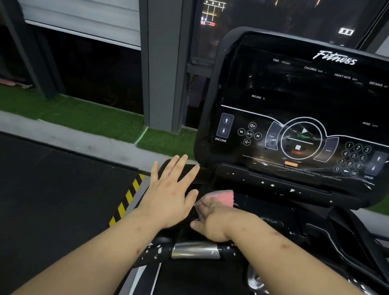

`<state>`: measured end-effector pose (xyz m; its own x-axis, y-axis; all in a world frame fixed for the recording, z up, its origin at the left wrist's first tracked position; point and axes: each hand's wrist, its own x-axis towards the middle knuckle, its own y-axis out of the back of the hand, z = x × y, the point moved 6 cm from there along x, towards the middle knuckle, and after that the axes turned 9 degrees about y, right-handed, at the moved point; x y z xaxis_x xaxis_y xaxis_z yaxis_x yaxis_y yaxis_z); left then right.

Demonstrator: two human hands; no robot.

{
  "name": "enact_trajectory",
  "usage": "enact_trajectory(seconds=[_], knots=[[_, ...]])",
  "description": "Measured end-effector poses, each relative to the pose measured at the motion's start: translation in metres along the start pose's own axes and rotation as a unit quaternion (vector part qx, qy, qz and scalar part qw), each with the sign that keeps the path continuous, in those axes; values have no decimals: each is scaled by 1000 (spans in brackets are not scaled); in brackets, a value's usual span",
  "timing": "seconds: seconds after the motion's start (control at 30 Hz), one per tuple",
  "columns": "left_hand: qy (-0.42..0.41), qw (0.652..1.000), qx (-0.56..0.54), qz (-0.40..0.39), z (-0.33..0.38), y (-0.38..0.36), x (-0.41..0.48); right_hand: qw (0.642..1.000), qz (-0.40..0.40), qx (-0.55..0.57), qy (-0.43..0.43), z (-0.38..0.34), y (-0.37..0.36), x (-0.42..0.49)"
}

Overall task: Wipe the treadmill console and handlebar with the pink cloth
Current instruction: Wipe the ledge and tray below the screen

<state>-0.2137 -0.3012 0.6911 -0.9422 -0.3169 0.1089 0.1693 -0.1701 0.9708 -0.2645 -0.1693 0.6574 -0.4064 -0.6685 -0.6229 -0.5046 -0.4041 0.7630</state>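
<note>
The black treadmill console (pixel 307 114) fills the upper right, its dark screen showing incline, start, stop and number buttons. Below it runs a ledge and tray. My left hand (pixel 171 194) lies flat with fingers spread on the console's lower left corner. Just to its right, my right hand (pixel 213 221) presses the pink cloth (pixel 222 195) down onto the black tray surface; its fingers are partly hidden under the cloth's edge. The handlebar (pixel 194 251), black with a chrome sensor section and white flecks, crosses beneath both wrists.
To the left lies a dark rubber floor with a yellow-black hazard stripe (pixel 127 200), then a grey strip and green artificial turf (pixel 75 112). Grey window pillars (pixel 163 51) stand behind. A second chrome grip (pixel 257 280) sits at the lower right.
</note>
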Motion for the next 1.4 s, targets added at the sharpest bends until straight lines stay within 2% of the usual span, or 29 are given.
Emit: enact_trajectory(seconds=[0.17,0.37,0.57,0.73,1.07,1.4], knots=[[13,1000,-6,-5,-7,-10,-17,999,17,-11,-30,10,7,8],[35,999,-26,-23,-14,-27,-38,1000,4,-14,-7,3,-5,6],[66,990,-110,-53,-13,-51,-83,999,-9,-31,8,-5,-7,1],[60,988,-106,-94,0,-79,-121,999,-16,-44,8,-6,-7,2],[68,987,-74,-123,1,-77,-123,998,-35,-40,25,-22,-13,9],[84,988,-87,-94,-15,-79,-119,997,-37,-54,27,-32,-13,15]])
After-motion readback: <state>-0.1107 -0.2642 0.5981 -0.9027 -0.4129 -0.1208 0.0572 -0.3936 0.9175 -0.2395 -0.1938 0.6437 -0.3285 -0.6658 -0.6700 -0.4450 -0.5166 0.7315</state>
